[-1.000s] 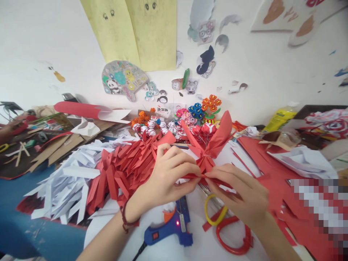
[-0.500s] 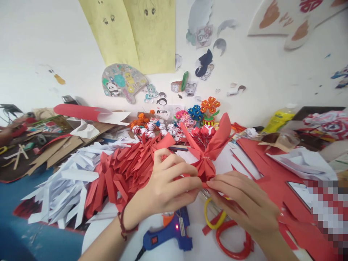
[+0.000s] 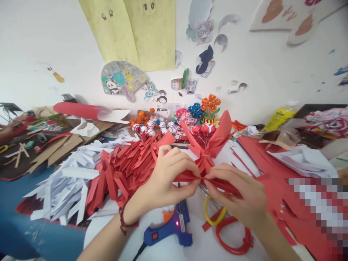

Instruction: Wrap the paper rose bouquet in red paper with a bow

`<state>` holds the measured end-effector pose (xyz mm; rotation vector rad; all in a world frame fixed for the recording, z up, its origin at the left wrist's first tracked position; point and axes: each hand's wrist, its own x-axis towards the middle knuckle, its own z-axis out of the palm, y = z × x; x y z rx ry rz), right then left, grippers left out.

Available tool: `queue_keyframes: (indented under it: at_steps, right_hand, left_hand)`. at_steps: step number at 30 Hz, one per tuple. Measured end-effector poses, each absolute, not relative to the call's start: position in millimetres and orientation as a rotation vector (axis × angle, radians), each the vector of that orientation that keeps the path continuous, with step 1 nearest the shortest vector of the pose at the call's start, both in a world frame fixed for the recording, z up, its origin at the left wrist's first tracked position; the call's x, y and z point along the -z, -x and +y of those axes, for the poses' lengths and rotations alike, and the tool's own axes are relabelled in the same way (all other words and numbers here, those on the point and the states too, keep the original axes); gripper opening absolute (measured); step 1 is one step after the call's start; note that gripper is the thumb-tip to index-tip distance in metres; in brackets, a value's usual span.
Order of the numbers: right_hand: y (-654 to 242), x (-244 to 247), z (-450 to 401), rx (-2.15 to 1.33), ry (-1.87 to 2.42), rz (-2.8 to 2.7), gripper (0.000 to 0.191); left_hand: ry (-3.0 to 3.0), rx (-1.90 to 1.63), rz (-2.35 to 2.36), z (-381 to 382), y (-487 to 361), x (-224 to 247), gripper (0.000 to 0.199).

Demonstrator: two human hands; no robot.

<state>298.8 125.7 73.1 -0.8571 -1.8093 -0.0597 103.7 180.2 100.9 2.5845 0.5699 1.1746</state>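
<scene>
A strip of folded red paper [image 3: 221, 184] is stretched between both hands, pinched at its narrow middle. My left hand [image 3: 174, 177] has thumb and fingers closed on its left part. My right hand [image 3: 239, 192] pinches it just beside, fingertips almost touching the left ones. Right behind the hands stands a red paper wrap [image 3: 208, 148] tied at its waist, with red and white paper flowers [image 3: 208, 129] in it. Below the hands lies a blue glue gun [image 3: 168, 230] with a lit red light.
Yellow-ringed [image 3: 219, 217] and red-ringed [image 3: 233, 250] handles lie below my right hand. Left are heaps of white strips [image 3: 65, 181] and red strips [image 3: 119, 170]. Red sheets [image 3: 274, 174] cover the right side. A yellow bottle [image 3: 280, 116] stands at the back right. Another person's hand [image 3: 7, 134] shows far left.
The hands have turned the red paper so that more of it shows on both sides of the pinch. My right hand has shifted slightly left and up.
</scene>
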Motion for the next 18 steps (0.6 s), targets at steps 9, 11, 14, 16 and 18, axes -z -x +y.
queue_keyframes:
  at_steps: [9,11,14,16,18]
  right_hand:
    - [-296.2,-74.8,126.2,-0.155,0.952,-1.762,0.017]
    - [-297.0,-74.8,124.8,-0.210,0.985,-1.741,0.017]
    - [-299.4,-76.5,122.9,-0.304,1.045,-1.697,0.019]
    - [-301.3,-77.6,123.3,-0.366,1.078,-1.641,0.022]
    - [-302.4,-76.8,125.5,-0.401,1.074,-1.549,0.032]
  left_hand:
    - [-2.465,-1.080,0.627,179.6,-104.4,-102.3,0.010]
    - [-2.433,-1.077,0.641,180.1,-105.0,-101.7,0.011]
    - [-2.407,-1.091,0.648,180.3,-105.2,-101.8,0.013]
    - [-2.397,-1.122,0.646,179.6,-105.1,-102.7,0.014]
    - [-2.379,-1.178,0.636,178.3,-105.0,-103.6,0.014]
